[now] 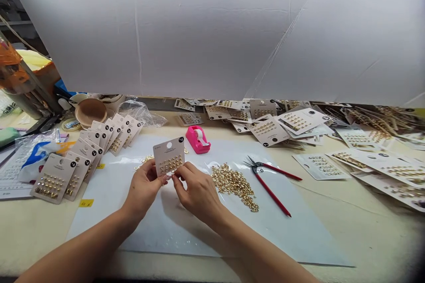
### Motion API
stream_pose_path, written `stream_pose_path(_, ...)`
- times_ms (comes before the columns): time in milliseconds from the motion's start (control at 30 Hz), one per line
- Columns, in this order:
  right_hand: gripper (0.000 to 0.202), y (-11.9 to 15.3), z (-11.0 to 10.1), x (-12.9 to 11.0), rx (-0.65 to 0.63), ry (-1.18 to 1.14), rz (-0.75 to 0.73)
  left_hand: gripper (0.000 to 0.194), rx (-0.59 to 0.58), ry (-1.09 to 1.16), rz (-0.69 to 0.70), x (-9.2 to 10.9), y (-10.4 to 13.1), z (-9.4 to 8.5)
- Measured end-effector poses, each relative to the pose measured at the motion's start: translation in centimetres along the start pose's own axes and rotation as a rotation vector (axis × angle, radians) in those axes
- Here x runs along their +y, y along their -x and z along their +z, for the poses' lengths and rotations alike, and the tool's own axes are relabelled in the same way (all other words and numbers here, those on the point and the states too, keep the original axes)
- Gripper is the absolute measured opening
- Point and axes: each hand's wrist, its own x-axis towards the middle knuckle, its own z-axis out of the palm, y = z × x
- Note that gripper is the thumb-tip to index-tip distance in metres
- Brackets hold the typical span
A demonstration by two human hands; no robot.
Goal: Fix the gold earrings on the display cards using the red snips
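Observation:
Upright above the white sheet [186, 239] is a beige earring card [168, 152] with rows of small gold earrings and a round hang hole. My left hand [146, 185] is closed on its lower left edge. At the card's lower right edge, the fingers of my right hand [194, 183] are pinched together; a tiny gold piece seems to show between them, partly hidden. Just right of my right hand lies a pile of small gold pieces [232, 183]. More gold pieces [147, 158] lie partly hidden behind my left hand.
Red-handled pliers [272, 190] lie open right of the pile. Behind the card stands a pink tape dispenser [198, 140]. Filled cards [55, 179] fan out at left, near a brown bowl [91, 112]. Many more cards [302, 121] heap at back right, below a white panel [212, 35].

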Motion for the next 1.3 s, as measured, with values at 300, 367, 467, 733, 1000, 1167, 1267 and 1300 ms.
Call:
stream_pose_path(300, 0.014, 0.0, 0.0, 0.1, 0.011, 0.028, -0.018, 0.029, -0.022, -0.057, 0.019, 0.0, 0.0, 0.1)
stream_pose_path(367, 0.014, 0.0, -0.1, 0.1, 0.006, 0.035, -0.011, 0.029, -0.031, -0.076, 0.032, 0.0, 0.1, 0.1)
stream_pose_path(467, 0.013, 0.0, 0.0, 0.2, 0.000, 0.049, -0.007, 0.026, -0.055, -0.167, 0.078, -0.2, 0.4, 0.1)
stream_pose_path(733, 0.013, 0.3, 0.6, 0.9, 0.094, -0.019, -0.045, 0.028, -0.116, -0.131, 0.046, 0.1, 0.6, 0.3)
stream_pose_path(1000, 0.021, -0.8, -1.7, 2.9, 0.149, -0.605, 0.383, 0.034, -0.097, 0.143, -0.053, 1.1, 0.1, -0.1)
stream_pose_path(1167, 0.015, -1.1, -0.9, 2.6, -0.318, -1.194, 0.438, 0.030, -0.229, 0.135, -0.041, 1.3, 0.2, -0.1)
stream_pose_path(1267, 0.023, -1.0, -0.7, 1.7, -0.441, -1.352, 0.375, 0.031, -0.294, 0.133, -0.047, 1.1, 0.3, 0.0)
stream_pose_path(1300, 0.025, -0.9, -0.8, 1.5, -0.451, -1.377, 0.367, 0.031, -0.305, 0.133, -0.047, 1.0, 0.3, 0.0)
